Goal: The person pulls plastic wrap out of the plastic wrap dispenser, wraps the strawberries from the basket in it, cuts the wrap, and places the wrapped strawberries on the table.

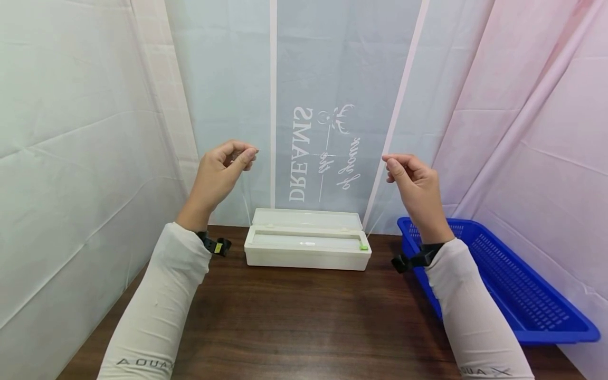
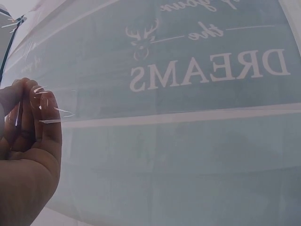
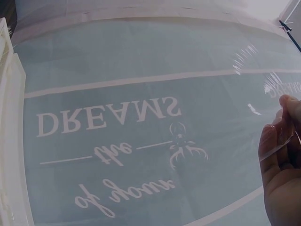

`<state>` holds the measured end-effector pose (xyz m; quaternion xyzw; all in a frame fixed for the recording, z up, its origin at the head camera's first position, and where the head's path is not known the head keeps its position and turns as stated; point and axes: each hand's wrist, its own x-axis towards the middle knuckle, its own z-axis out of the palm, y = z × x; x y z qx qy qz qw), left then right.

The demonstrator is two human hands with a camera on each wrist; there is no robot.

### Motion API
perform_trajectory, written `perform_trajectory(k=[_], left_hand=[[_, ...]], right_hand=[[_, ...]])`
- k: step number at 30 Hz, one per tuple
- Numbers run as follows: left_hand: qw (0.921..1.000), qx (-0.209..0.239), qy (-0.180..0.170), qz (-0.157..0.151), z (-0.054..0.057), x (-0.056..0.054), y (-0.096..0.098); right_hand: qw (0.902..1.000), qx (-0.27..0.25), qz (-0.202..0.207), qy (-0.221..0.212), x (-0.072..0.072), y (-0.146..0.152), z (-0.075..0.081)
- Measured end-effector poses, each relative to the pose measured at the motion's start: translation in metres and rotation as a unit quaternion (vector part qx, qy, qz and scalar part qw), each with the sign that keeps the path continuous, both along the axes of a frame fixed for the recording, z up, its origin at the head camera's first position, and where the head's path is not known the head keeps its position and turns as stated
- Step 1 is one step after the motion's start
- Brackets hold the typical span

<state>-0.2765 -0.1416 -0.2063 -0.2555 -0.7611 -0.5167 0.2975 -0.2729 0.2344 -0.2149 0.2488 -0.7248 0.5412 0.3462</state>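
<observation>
Before you, the pale curtain (image 1: 223,63) walls in three sides of the table, its top cut off by the head view; the white lettering (image 1: 325,153) on its back panel shows through what you hold. The dark wood-grain table (image 1: 304,322) runs out of view at the bottom. On your right, the blue basket (image 1: 560,336) is partly hidden behind your forearm. The clear film (image 1: 311,192) is hardest to make out (only its side edges and a few glints give it away) — it rises from the white box (image 1: 306,258) near the back of the table to your fingers. The box's lid (image 1: 306,218) is tipped back; what lies inside is hard to tell. Your sleeves (image 1: 163,285) are cut off below. Your left hand (image 1: 216,171) and right hand (image 1: 419,182) are raised well apart, each nearly closed — thumb against curled fingers, pinching an upper corner of the film. Each wrist view crops its own hand. Smallest, a green tab (image 1: 363,247) sits at the box's right end.
</observation>
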Motion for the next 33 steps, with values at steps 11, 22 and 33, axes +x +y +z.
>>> perform_trajectory(k=[11, 22, 33], left_hand=[[1.0, -0.005, 0.006, 0.005, 0.003, 0.003, 0.0], [0.9998, -0.007, 0.019, -0.006, 0.0, 0.006, -0.002], [0.9992, -0.014, 0.031, -0.02, -0.004, 0.015, -0.003]], right_hand=[[0.9998, 0.012, -0.016, -0.001, 0.003, 0.001, 0.003], [0.9992, -0.017, 0.037, -0.004, 0.009, 0.005, -0.002], [0.9974, -0.027, 0.066, -0.001, 0.016, 0.01, -0.007]])
